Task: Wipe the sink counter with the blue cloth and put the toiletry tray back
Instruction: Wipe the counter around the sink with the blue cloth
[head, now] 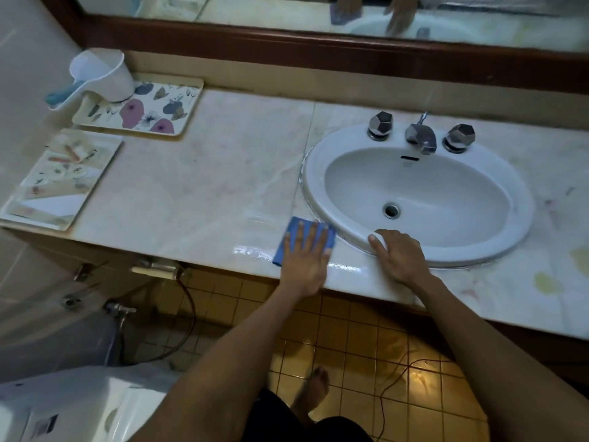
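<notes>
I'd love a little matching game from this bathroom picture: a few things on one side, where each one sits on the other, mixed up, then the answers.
Things:
1. folded blue cloth
2. white plastic scoop cup with a handle
3. chrome tap spout
4. right hand

Places:
A. resting on the near rim of the white oval sink
B. between two faceted metal knobs, behind the basin
C. pressed flat under the left hand on the pale marble counter
D. on the flower-patterned tray, far left corner

Pairs: 1-C, 2-D, 3-B, 4-A
</notes>
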Tool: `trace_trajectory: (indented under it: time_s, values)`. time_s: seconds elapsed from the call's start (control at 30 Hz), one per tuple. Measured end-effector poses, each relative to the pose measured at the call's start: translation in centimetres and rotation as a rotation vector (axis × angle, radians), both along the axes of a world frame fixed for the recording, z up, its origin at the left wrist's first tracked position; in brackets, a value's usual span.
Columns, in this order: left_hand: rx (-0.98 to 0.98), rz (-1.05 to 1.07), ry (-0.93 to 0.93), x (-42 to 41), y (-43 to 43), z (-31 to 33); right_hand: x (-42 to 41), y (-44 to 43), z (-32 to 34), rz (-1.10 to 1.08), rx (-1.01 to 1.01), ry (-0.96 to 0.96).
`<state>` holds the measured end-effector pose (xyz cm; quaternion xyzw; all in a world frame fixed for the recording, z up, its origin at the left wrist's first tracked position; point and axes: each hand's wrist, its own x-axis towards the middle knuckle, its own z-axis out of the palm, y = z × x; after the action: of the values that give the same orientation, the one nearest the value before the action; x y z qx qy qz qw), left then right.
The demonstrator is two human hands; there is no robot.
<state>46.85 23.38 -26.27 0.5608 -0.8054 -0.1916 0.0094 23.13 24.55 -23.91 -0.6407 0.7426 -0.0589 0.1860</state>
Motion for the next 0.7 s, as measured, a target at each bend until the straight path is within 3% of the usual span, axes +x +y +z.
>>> trace_trajectory:
  time_s: [0.17,0.23,0.4,0.53,0.7]
  values:
    - [-0.035,-0.318,-0.014,4.2,3.4,-0.4,0.3,0.3,-0.1,-0.036,-0.007,0.01]
    - [-0.031,-0.332,-0.046,7.7,1.9,-0.2,0.3,0.4,0.0,-0.029,0.006,0.006]
    - [0.057,0.127,-0.075,12.7,-4.3,0.1,0.2,0.2,-0.3,-0.018,0.008,0.015]
    - [0.006,0.404,-0.055,7.4,-7.0,-0.7,0.1,0.0,-0.7,-0.02,0.007,0.038]
    - [-0.024,0.286,-0.013,-1.4,-5.0,-1.4,-0.2,-0.3,-1.0,0.0,0.048,0.041]
